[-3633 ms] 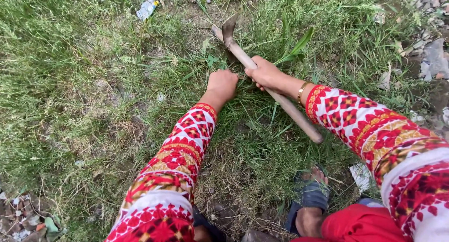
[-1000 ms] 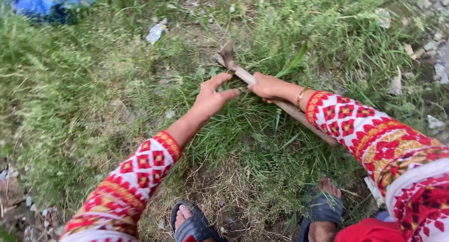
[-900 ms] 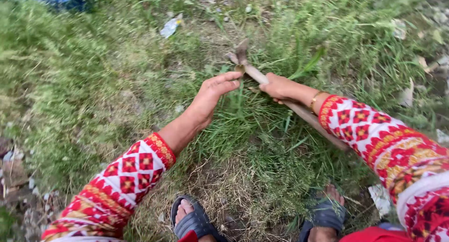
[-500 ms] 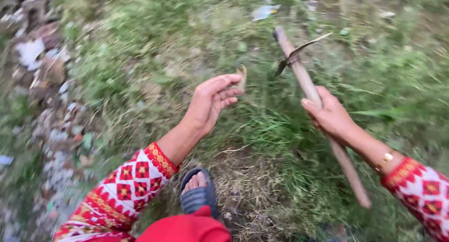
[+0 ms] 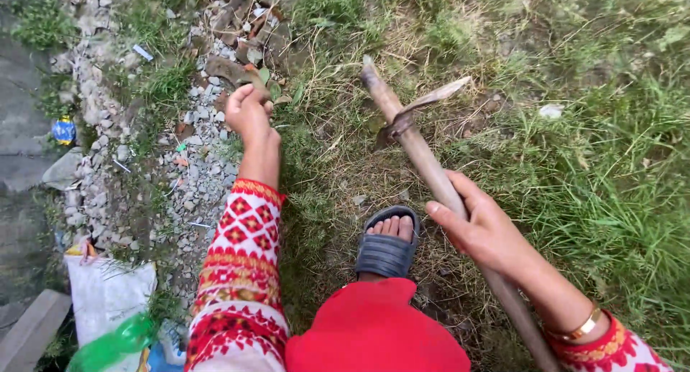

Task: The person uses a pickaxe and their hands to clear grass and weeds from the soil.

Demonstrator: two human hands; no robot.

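My right hand (image 5: 487,232) is wrapped around the wooden handle (image 5: 431,174) of a hoe, fingers curled over the shaft about midway along it, thumb on the near side. The handle runs from below my wrist up and away to the left of the grip, its far end clear of the ground as far as I can tell. The metal blade (image 5: 420,107) sits crosswise on the shaft well beyond my fingers, pointed tip out to the right, over a bare dirt patch. Gold bangle (image 5: 575,329) on that wrist, patterned red-and-white sleeve just behind it. My left hand (image 5: 249,113) is stretched out well apart from the hoe, over the gravel strip (image 5: 194,163); fingers are bunched together, and there are dry leaves (image 5: 244,74) right at the fingertips, but I can't tell if it's pinching anything. My foot in a dark sandal (image 5: 387,246) sits between the two arms, just left of the right-hand grip, on dry flattened grass. Green grass (image 5: 611,192) is thick to the right of the hoe. Behind my left elbow: a white sack (image 5: 108,296) and a green plastic bottle (image 5: 108,347). A small blue-and-yellow object lies far left of the left hand, on the grey paved edge.
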